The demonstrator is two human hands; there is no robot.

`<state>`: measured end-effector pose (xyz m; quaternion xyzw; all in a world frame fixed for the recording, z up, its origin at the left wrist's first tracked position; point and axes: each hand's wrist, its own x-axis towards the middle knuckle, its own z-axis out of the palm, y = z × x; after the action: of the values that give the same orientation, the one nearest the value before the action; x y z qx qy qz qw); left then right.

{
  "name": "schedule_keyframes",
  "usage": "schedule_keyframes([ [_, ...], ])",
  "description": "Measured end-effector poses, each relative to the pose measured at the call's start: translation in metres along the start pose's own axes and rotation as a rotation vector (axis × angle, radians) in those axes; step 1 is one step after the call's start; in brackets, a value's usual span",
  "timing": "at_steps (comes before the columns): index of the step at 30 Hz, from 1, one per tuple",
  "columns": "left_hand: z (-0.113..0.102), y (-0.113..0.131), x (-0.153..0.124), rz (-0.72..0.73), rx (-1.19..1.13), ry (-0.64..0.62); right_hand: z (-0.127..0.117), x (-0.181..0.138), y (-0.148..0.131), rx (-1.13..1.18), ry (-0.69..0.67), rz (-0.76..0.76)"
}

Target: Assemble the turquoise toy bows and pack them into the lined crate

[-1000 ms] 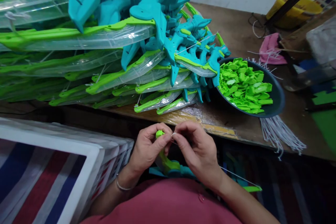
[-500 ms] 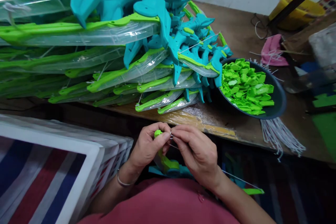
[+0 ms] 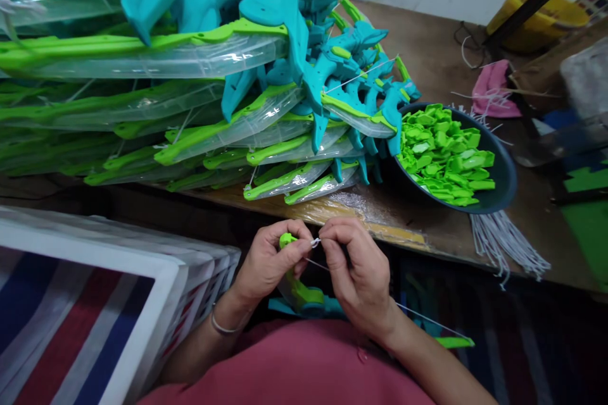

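Two hands nearly meet: the left hand [image 3: 270, 259] pinches the green tip [image 3: 285, 240] of a toy bow [image 3: 311, 296], the right hand [image 3: 358, 272] the knotted white string [image 3: 315, 242]. The bow lies below them; beyond, stacked bows [image 3: 273, 9] and a basin [image 3: 506, 180] occupy the workbench [image 3: 408, 35].

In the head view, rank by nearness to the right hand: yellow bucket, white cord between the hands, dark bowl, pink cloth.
From the right hand:
1. White cord: in its grip, at left.
2. Dark bowl: ahead, right.
3. Pink cloth: right, beyond the bowl.
4. Yellow bucket: far back right.
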<state>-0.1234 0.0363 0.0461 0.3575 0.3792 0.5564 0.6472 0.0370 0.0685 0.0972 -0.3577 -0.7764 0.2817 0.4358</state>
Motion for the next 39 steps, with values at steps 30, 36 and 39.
schedule_keyframes([
  [30,0.001,0.005,0.0,0.07,0.096,-0.014,-0.017,0.005,-0.002,-0.14,-0.218,-0.091],
  [36,0.003,0.006,-0.002,0.067,0.127,0.001,-0.027,0.002,-0.003,-0.19,-0.258,-0.065],
  [39,0.003,0.007,-0.002,0.068,0.159,0.002,-0.033,-0.001,-0.004,-0.205,-0.258,-0.05],
])
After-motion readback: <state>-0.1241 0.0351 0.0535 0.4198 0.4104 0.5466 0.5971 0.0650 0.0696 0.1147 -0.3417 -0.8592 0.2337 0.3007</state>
